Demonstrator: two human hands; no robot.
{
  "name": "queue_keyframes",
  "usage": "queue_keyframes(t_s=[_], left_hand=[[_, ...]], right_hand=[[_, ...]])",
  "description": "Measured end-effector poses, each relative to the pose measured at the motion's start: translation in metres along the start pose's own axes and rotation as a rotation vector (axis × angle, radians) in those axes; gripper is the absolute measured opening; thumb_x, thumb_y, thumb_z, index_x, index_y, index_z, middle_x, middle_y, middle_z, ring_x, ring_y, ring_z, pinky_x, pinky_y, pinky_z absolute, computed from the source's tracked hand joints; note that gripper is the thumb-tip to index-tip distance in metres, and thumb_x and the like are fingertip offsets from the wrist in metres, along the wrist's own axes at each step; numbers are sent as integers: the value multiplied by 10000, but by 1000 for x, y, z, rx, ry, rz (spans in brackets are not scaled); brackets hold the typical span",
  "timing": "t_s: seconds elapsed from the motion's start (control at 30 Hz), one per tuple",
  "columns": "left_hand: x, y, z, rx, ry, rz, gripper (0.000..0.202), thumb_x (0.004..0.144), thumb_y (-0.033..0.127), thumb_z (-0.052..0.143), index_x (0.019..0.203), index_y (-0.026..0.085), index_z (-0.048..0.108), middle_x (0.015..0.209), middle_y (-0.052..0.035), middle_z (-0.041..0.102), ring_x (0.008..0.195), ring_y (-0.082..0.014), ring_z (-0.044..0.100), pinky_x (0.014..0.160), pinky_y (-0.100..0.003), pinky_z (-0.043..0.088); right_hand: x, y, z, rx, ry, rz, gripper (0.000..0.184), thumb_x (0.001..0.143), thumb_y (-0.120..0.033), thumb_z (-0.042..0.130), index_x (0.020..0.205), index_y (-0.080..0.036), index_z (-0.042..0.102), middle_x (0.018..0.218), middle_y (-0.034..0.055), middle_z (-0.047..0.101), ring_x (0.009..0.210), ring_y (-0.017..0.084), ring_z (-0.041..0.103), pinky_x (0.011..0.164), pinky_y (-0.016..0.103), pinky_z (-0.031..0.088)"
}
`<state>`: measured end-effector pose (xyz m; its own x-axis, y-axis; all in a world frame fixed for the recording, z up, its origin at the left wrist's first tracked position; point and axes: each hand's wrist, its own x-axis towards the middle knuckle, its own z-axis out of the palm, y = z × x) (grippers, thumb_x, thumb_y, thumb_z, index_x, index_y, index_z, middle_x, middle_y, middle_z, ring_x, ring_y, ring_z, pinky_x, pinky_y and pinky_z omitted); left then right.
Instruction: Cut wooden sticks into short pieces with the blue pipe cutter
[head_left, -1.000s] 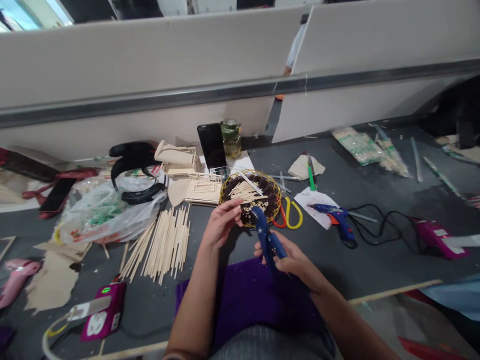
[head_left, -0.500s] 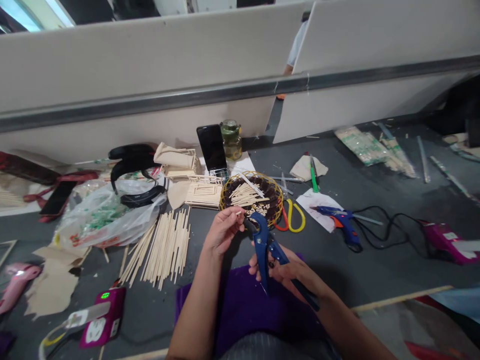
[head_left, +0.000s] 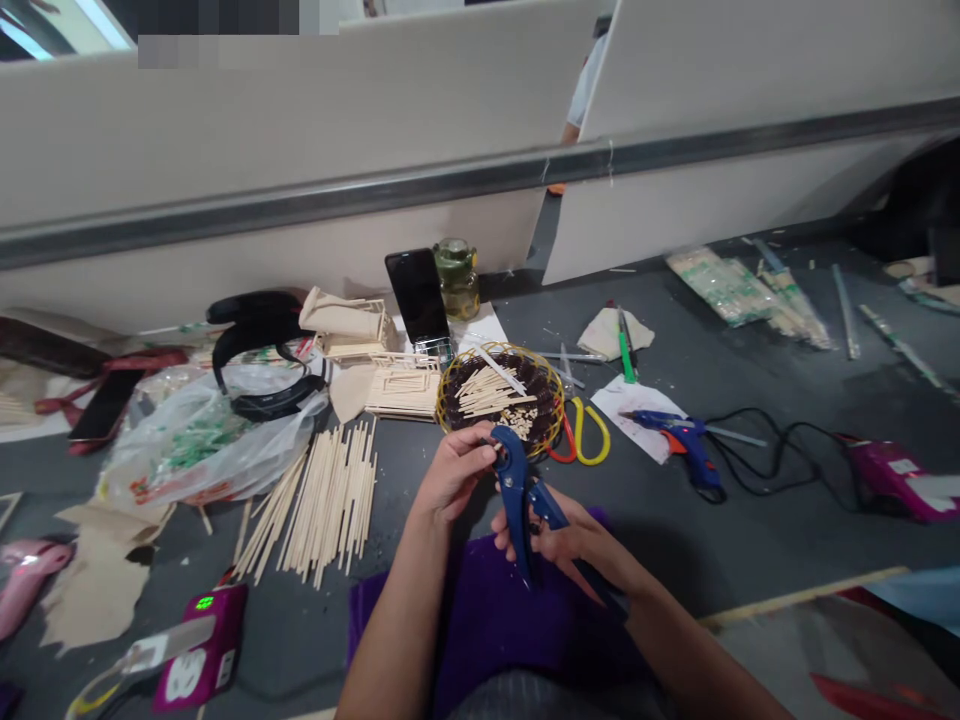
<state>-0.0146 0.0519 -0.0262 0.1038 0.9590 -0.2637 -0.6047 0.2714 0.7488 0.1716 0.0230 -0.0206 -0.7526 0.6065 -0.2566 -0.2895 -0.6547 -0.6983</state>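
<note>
Right hand (head_left: 574, 535) wrapped round cutter (head_left: 514, 500) handles, left hand (head_left: 456, 472) up at cutter's head, can't tell if fingers pinch anything, basket (head_left: 559, 385) just beyond the grip, loose sticks (head_left: 330, 505) left of it, glue gun (head_left: 686, 445) off right.

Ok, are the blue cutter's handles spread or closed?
Spread: the handles of the blue cutter angle apart in the right hand, leaving a gap.

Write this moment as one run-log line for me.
right grip: holding blue cutter; left grip: at cutter's head; basket: just beyond, short sticks inside; long sticks: left of basket
</note>
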Motion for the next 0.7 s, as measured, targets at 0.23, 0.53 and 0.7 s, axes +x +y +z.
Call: queue_keyframes(t_s=[0.23, 0.53, 0.7], left_hand=[[-2, 2, 3, 94, -62, 34, 279, 563, 327, 884, 676, 120, 736, 722, -16, 596, 645, -95, 520, 607, -216, 414], [-6, 4, 3, 163, -144, 72, 278, 590, 360, 868, 670, 129, 736, 718, -26, 581, 654, -114, 509, 616, -250, 404], [-8, 5, 3, 190, -158, 87, 273, 609, 363, 858, 698, 131, 746, 724, -30, 568, 648, -117, 505, 612, -259, 404]], right_hand=[[-1, 1, -6, -23, -18, 16, 444, 788, -302, 715, 1198, -200, 578, 1119, 108, 675, 964, 209, 656, 863, 349, 498], [0, 1, -5, -79, -53, -58, 617, 758, -405, 764, 1287, -202, 518, 1102, 109, 665, 965, 221, 643, 880, 378, 483], [-3, -3, 1, -190, -12, -104, 610, 761, -431, 756, 1280, -204, 530, 1099, 101, 659, 958, 216, 636, 882, 374, 480]])
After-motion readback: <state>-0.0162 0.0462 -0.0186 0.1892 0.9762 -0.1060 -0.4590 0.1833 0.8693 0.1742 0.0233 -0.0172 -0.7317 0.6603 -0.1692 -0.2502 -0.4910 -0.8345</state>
